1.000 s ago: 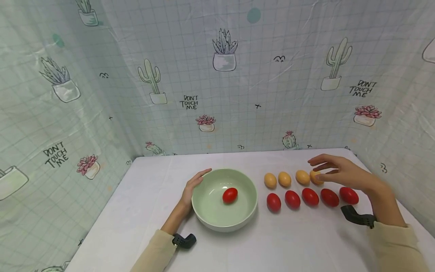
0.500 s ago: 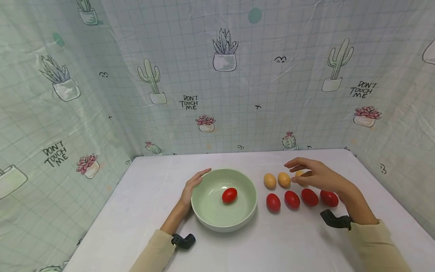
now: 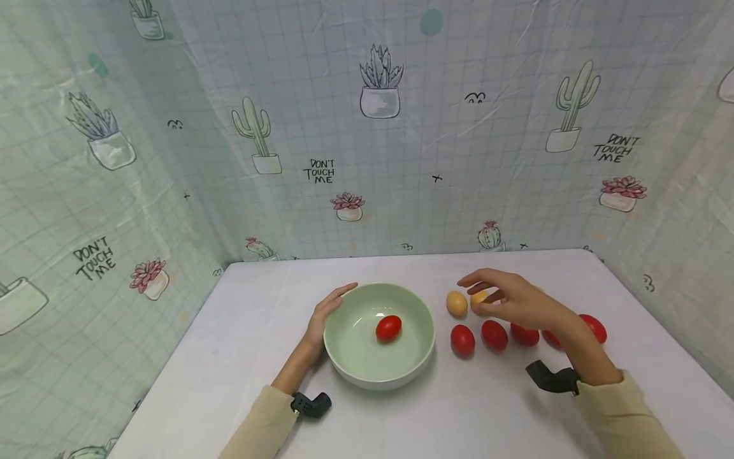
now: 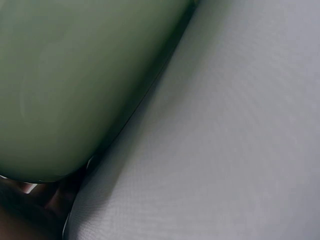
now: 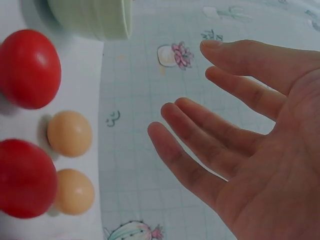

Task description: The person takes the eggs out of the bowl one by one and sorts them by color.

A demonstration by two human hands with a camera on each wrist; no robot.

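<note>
In the head view my left hand (image 3: 323, 322) rests against the left side of a pale green bowl (image 3: 351, 347), fingers stretched along the rim. One glossy red egg-shaped piece (image 3: 388, 328) lies inside. The left wrist view shows the bowl's outer wall (image 4: 75, 90) and dark, partly hidden fingers (image 4: 55, 200). My right hand (image 3: 513, 301) hovers over a back row of smaller yellow-orange egg-shaped pieces (image 3: 457, 304), hiding some. Its fingers are spread and loosely bent, with nothing between them, as the right wrist view (image 5: 250, 145) confirms.
In front of the yellow row lies a row of several red egg-shaped pieces (image 3: 462, 341), partly covered by the right hand and forearm. The white table (image 3: 436, 414) meets a patterned cloth backdrop (image 3: 298, 217) behind and at the sides.
My right hand has moved left, from above the right end of the yellow row toward its left part, still holding nothing. The left hand, bowl and red piece inside stay put.
</note>
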